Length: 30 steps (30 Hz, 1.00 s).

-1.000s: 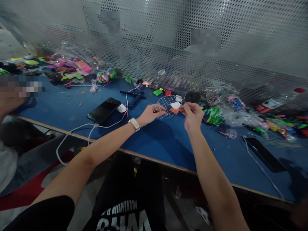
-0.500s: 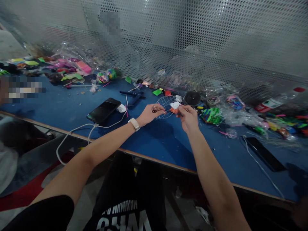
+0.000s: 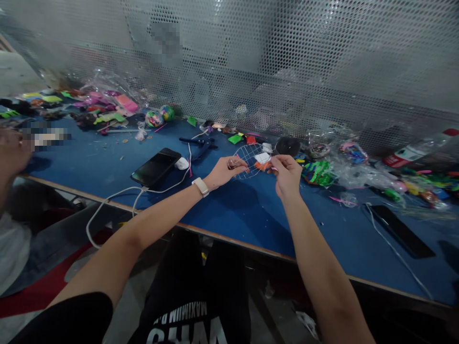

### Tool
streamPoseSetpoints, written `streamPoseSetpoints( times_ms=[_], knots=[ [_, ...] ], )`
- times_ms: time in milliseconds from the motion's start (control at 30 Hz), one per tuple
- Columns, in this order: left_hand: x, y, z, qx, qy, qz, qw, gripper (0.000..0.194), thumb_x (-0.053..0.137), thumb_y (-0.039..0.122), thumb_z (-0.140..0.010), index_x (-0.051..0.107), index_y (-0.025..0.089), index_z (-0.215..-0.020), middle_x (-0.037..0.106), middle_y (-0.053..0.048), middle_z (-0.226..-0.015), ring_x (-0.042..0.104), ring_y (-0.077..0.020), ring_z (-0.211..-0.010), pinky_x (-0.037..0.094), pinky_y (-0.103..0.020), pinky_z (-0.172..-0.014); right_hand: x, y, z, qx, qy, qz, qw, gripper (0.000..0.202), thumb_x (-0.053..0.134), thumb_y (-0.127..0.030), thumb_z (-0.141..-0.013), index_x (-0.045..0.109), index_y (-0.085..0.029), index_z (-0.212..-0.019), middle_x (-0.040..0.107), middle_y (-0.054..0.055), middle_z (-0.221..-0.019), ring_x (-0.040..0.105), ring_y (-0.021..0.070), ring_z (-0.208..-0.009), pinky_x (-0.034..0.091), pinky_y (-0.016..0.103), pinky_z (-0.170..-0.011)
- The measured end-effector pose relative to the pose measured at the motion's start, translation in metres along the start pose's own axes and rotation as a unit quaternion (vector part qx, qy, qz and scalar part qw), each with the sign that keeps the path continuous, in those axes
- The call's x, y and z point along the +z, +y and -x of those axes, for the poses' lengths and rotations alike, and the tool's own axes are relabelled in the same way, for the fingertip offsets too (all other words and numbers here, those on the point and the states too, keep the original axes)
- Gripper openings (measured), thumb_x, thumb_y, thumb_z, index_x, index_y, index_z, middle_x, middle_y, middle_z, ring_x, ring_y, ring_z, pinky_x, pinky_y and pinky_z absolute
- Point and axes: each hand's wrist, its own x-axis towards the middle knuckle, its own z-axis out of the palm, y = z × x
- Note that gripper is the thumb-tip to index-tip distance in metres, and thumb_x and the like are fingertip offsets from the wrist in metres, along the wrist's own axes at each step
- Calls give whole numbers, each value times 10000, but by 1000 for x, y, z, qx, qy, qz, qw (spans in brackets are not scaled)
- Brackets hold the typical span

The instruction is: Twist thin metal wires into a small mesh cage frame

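Note:
My left hand [image 3: 226, 172] is closed on the near left edge of a round wire mesh [image 3: 246, 153], held tilted just above the blue table. Over the mesh's right part show a soft-looking orange piece [image 3: 262, 166] and a white piece [image 3: 263, 156]; I cannot tell whether they lie on it or behind it. My right hand [image 3: 289, 173] is at the mesh's right side with thumb and fingers pinched together, close by the orange piece. What sits between those fingertips is too small to make out.
Left of my hands lie a black phone [image 3: 157, 166] on a white cable and a dark blue tool [image 3: 202, 144]. Behind stand a black bowl [image 3: 287, 145] and colourful packets. At right are a bottle [image 3: 418, 149] and another phone [image 3: 402, 231]. Another person's hand [image 3: 12, 153] is far left.
My right hand has shifted slightly right, away from the white piece. The left hand keeps its hold on the mesh. Another person's hand has come further into view at left.

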Motion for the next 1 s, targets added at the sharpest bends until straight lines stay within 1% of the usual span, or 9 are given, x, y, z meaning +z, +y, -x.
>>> streamPoseSetpoints(
  times_ms=[267, 400, 500, 600, 700, 800, 867, 933, 1000],
  knots=[
    [0, 0, 0, -9, 3, -11, 1000, 217, 802, 387, -991, 806, 184, -1067, 852, -109, -1031, 610, -137, -705, 537, -323, -701, 2, -1, 1, -21, -24, 45, 998, 303, 914, -510, -824, 752, -258, -865, 728, -15, -781, 658, 136, -638, 547, 276, -566],
    [-2, 3, 0, -23, 4, -1, 1000, 245, 835, 415, -972, 800, 174, -1005, 834, -104, -972, 595, -126, -680, 546, -319, -694, 2, -6, 2, -13, -41, 49, 998, 323, 915, -549, -829, 786, -256, -877, 752, -8, -770, 683, 151, -646, 557, 287, -576],
    [-5, 6, 1, -60, -39, 58, 996, 325, 886, 464, -930, 802, 159, -1004, 822, -105, -973, 664, -129, -719, 575, -314, -731, 1, -10, 4, -7, -50, 33, 998, 355, 937, -575, -810, 777, -260, -847, 727, -25, -713, 683, 155, -628, 581, 294, -586],
    [-7, 8, 1, -129, -104, 142, 976, 402, 922, 509, -898, 808, 143, -1018, 830, -150, -1086, 776, -169, -859, 608, -312, -795, 2, -12, 5, -10, -57, 19, 998, 371, 943, -591, -816, 767, -267, -851, 713, -34, -697, 678, 155, -595, 602, 309, -583],
    [-7, 10, 3, -162, -145, 174, 960, 414, 960, 470, -867, 803, 135, -1051, 838, -195, -1199, 819, -204, -937, 627, -325, -831, 2, -12, 6, -22, -63, 32, 997, 363, 932, -591, -842, 767, -268, -857, 717, -30, -695, 674, 151, -580, 607, 309, -580],
    [-5, 9, 4, -145, -169, 148, 964, 366, 942, 394, -895, 801, 131, -1106, 849, -203, -1214, 827, -205, -942, 633, -344, -855, 2, -12, 6, -30, -59, 48, 997, 371, 935, -591, -838, 767, -260, -846, 710, -28, -681, 669, 141, -564, 586, 286, -548],
    [-2, 8, 5, -115, -166, 113, 973, 326, 923, 365, -912, 801, 129, -1100, 857, -194, -1180, 817, -186, -886, 625, -336, -828, 2, -11, 5, -15, -60, 54, 997, 380, 940, -588, -828, 759, -255, -844, 708, -28, -683, 648, 129, -527, 530, 262, -476],
    [0, 7, 5, -85, -157, 78, 981, 321, 923, 365, -908, 802, 130, -1090, 862, -179, -1148, 803, -171, -847, 626, -338, -827, 1, -12, 3, 11, -67, 56, 996, 389, 940, -591, -824, 744, -256, -851, 713, -29, -693, 634, 122, -502, 469, 244, -418],
    [-2, 10, 5, -75, -162, 60, 982, 367, 940, 400, -888, 806, 137, -1106, 864, -166, -1132, 808, -182, -861, 642, -363, -866, 0, -12, 3, 29, -79, 53, 995, 402, 939, -605, -817, 733, -263, -865, 719, -33, -699, 639, 125, -504, 450, 238, -404]
  ],
)
